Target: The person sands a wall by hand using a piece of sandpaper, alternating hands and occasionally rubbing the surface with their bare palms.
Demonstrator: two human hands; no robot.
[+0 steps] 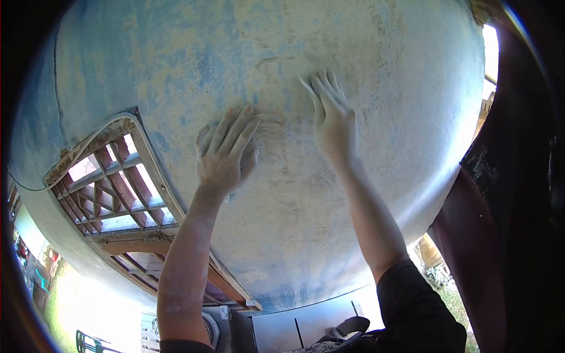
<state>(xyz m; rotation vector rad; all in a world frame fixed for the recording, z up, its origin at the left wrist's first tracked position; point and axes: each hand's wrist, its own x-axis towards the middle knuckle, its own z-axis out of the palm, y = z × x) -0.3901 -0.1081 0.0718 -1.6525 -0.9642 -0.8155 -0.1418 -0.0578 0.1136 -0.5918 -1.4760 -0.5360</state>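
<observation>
A large wall (pixel 282 206) with worn, patchy blue and grey paint fills the view. My left hand (pixel 223 150) lies against it at the middle, fingers spread and nothing in them; pale dust coats the fingertips. Higher up and to the right, my right hand (pixel 334 115) presses on the wall with its fingers stretched upward, whitened by dust. Along its left side a thin, pale, pointed edge shows; I cannot tell whether this is a sheet under the fingers. A darker smudge and rough patches surround the right fingertips.
A wooden lattice vent (pixel 112 182) is set in the wall at left, with a pale cable (pixel 94 136) running along its top. Below it is a wooden frame (pixel 226 282). A dark maroon surface (pixel 471 235) stands at right. Green chairs (pixel 88 341) show at lower left.
</observation>
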